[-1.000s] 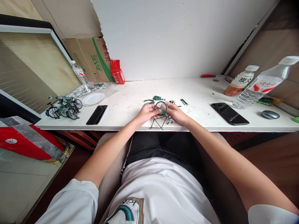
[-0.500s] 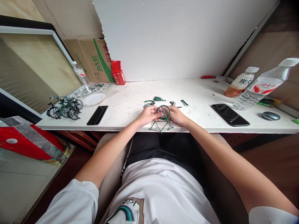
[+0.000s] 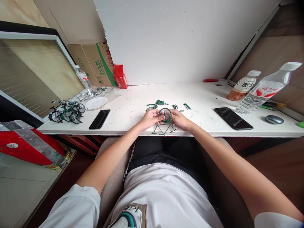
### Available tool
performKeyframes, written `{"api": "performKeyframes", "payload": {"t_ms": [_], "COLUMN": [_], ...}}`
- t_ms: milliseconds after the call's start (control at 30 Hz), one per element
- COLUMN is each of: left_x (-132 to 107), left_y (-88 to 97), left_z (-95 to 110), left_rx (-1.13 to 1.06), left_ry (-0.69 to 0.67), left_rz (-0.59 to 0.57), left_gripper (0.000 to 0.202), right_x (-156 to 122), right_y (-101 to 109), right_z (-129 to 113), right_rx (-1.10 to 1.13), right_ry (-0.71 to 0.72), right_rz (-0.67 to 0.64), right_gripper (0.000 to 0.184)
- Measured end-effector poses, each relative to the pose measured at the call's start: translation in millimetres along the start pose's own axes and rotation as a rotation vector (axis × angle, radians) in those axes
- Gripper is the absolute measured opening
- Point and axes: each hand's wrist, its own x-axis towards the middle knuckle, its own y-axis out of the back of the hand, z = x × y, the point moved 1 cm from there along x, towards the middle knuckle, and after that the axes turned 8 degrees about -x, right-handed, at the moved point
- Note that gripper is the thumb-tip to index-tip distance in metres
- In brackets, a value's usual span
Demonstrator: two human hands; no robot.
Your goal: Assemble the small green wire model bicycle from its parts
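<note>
Between my hands, over the table's front edge, is a green model bicycle frame (image 3: 160,130) with a spoked wheel (image 3: 165,115) at its upper end. My left hand (image 3: 151,119) pinches the wheel's left side, thumb on the spokes. On the other side, the fingers of my right hand (image 3: 180,119) close on the wheel and the fork end; the fingertips are partly hidden behind it. Just beyond my hands lie a green mudguard piece with another wheel (image 3: 151,107), a green flat part (image 3: 161,102), a small dark part (image 3: 175,107) and a thin green part (image 3: 187,106).
Assembled model bicycles (image 3: 67,112), a white plate (image 3: 96,103) and a phone (image 3: 99,119) are on the left. To the right are a second phone (image 3: 233,118), a mouse (image 3: 274,119), a drink bottle (image 3: 243,86) and a water bottle (image 3: 267,90). A red box (image 3: 121,77) stands at the back.
The camera view has tilted slightly, so the scene sits a little lower. My hands keep their hold on the wheel and bicycle frame, with barely any movement.
</note>
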Motion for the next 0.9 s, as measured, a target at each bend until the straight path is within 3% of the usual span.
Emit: {"api": "performKeyframes", "payload": {"t_ms": [233,367,567,700,900], "left_x": [0,1,0,1,1], "left_y": [-1.6,-1.4,-0.1,-0.5,-1.2], "left_z": [3,4,0,0,3], "left_rx": [-0.026,-0.062,0.005,0.001,-0.066], "left_ry": [-0.018,-0.026,-0.010,-0.008,-0.033], "left_rz": [0.008,0.017,0.009,0.007,0.016], "left_gripper": [0.064,0.067,0.071,0.071,0.067], "right_x": [3,0,0,2,0], "right_y": [-2,-2,1,1,0], "right_z": [-4,-8,1,1,-9], "right_rx": [0.027,0.101,0.000,-0.031,0.071], "right_ry": [0.005,0.018,0.018,0.014,0.027], "right_rz": [0.077,0.046,0.005,0.049,0.061], "right_gripper": [0.058,0.053,0.055,0.060,0.049]}}
